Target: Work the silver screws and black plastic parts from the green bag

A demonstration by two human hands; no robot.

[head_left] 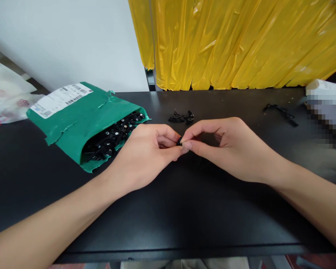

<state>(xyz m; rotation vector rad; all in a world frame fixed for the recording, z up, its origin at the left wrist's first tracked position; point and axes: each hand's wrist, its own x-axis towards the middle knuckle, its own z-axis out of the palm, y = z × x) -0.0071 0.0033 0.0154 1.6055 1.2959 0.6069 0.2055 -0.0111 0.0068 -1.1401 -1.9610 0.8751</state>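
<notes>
My left hand [148, 153] and my right hand [226, 149] meet over the black table [168, 216], fingertips touching. Between their pinched fingers is a small black piece [179, 141], mostly covered, so its kind does not show. Just beyond the hands lies a little heap of black parts [182, 117]. Left of my left hand, a torn green mailing bag [92, 108] lies on its side. Its mouth faces my hands and shows many black parts with round silvery spots [117, 133].
A dark, thin jointed part [281, 113] lies at the far right, near a blurred-out pale object [329, 108]. Yellow plastic sheeting [212, 45] hangs behind the table beside a white panel [81, 37]. A whitish plastic bag [11, 93] sits at the left edge.
</notes>
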